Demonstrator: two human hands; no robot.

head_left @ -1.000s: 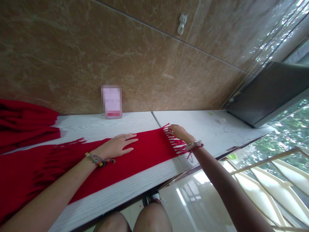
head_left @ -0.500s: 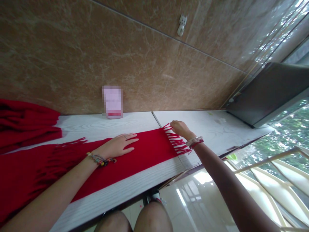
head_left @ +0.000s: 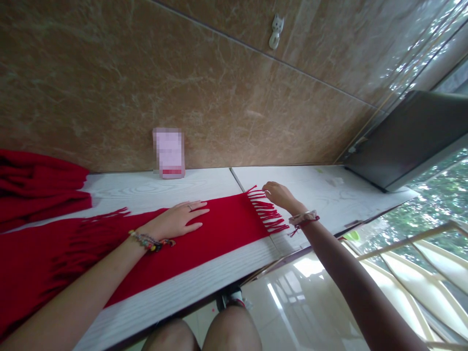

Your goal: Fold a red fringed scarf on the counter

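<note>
A red scarf (head_left: 226,219) lies lengthwise along the white wood-grain surface, its fringe (head_left: 266,210) spread at the right end. My left hand (head_left: 183,218) rests flat on the scarf, fingers apart and palm down. At the upper corner of the fringe, my right hand (head_left: 280,193) pinches a tassel strand between thumb and fingertips. More fringe lies across the scarf near my left forearm, partly hidden by it. Bunched red cloth (head_left: 40,190) is at the far left.
A pink-and-white packet (head_left: 170,153), its face blurred, leans on the brown marbled wall (head_left: 219,97). A small white cat-shaped hook (head_left: 277,31) is on that wall. A dark panel (head_left: 413,139) stands at the right end of the white surface (head_left: 307,190). Pale chairs (head_left: 405,287) stand lower right.
My right hand has shifted slightly to the right, drawing along the top tassel strand. My left hand stays flat on the scarf. The view has moved a little.
</note>
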